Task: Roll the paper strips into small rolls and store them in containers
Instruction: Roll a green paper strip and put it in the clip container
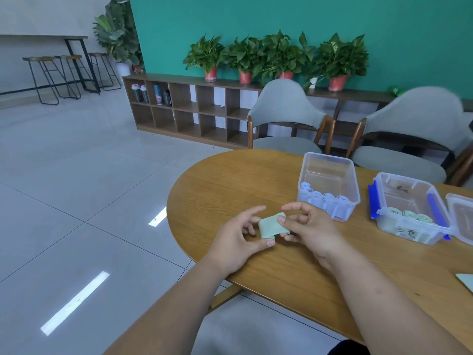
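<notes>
Two bare forearms reach in from the near edge over a rounded wooden desk (pixel 230 180). At the right edge of the desk lies a pale green paper strip (pixel 466 280), only partly in view.

Just above the desk, the left hand (pixel 238 237) and the right hand (pixel 307 226) meet on a small green paper roll (pixel 271 225). The left thumb presses its near end while the left fingers sit behind it. The right thumb lies on top, with a fingertip under the roll's right side. Both hands are clamped on the roll, which is held between them and clear of the containers.

Beyond the right hand stands a clear open container (pixel 327 157) with pale rolls (pixel 317 194) lined along its near wall. To its right is a second container (pixel 407 228) with blue clips. It holds green rolls (pixel 409 214), and its lid (pixel 460 221) rests beside it.

Two grey chairs (pixel 284 103) stand past the desk. Behind them a low wooden shelf (pixel 189 108) carries potted plants (pixel 245 57) against a green wall.
</notes>
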A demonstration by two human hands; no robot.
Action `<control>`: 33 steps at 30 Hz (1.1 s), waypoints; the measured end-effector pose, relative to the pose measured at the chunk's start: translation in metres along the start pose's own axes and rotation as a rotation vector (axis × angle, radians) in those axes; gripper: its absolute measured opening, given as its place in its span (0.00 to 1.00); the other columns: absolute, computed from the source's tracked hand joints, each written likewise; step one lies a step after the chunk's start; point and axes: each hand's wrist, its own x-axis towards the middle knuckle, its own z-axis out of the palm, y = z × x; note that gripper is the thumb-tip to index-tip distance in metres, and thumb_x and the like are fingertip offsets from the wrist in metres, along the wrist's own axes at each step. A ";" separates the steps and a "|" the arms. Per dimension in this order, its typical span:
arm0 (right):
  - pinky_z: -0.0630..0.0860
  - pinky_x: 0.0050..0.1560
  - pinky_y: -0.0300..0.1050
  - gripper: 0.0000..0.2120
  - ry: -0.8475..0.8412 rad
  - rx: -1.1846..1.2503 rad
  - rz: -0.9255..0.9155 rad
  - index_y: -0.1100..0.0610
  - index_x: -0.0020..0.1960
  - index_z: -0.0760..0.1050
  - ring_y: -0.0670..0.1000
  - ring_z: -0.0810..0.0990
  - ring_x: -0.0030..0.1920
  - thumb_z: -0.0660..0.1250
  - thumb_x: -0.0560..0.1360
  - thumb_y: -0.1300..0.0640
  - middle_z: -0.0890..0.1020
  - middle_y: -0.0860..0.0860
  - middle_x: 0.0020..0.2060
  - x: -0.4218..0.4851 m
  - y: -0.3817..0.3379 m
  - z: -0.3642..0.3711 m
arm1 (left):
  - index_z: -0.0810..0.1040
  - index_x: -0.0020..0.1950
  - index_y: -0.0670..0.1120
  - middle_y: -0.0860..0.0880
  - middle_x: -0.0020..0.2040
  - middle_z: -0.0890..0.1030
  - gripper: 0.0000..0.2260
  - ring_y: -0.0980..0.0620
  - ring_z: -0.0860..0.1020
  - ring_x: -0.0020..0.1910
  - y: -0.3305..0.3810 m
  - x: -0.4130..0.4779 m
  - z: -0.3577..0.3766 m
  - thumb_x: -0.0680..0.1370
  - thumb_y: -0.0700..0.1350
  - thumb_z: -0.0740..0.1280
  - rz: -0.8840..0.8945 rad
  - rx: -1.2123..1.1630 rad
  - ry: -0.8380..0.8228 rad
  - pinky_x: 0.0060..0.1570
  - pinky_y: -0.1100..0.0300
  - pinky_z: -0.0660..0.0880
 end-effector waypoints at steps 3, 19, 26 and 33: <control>0.84 0.44 0.45 0.13 0.060 0.030 0.026 0.58 0.60 0.79 0.52 0.83 0.36 0.76 0.77 0.61 0.87 0.59 0.42 -0.005 0.003 0.000 | 0.74 0.74 0.62 0.62 0.58 0.83 0.33 0.54 0.80 0.52 0.009 0.001 0.004 0.71 0.51 0.82 0.025 -0.038 0.023 0.63 0.53 0.76; 0.85 0.47 0.46 0.13 0.152 0.377 0.023 0.62 0.64 0.80 0.55 0.88 0.53 0.72 0.80 0.62 0.86 0.59 0.56 -0.057 -0.031 -0.052 | 0.78 0.68 0.60 0.65 0.61 0.83 0.27 0.62 0.81 0.59 0.101 0.011 0.053 0.71 0.47 0.82 0.106 -0.070 0.029 0.56 0.64 0.75; 0.82 0.50 0.38 0.14 0.289 0.178 -0.177 0.56 0.63 0.81 0.50 0.88 0.53 0.75 0.78 0.59 0.89 0.52 0.49 -0.076 -0.037 -0.081 | 0.80 0.66 0.57 0.58 0.56 0.86 0.20 0.58 0.85 0.52 0.127 0.027 0.080 0.76 0.46 0.78 0.015 -0.180 -0.058 0.60 0.58 0.80; 0.81 0.61 0.44 0.12 0.313 -0.018 -0.256 0.50 0.60 0.85 0.50 0.86 0.57 0.76 0.77 0.58 0.88 0.51 0.52 -0.081 -0.040 -0.117 | 0.77 0.72 0.47 0.51 0.55 0.87 0.25 0.55 0.85 0.52 0.140 0.051 0.108 0.76 0.38 0.77 -0.050 -0.271 -0.140 0.58 0.63 0.80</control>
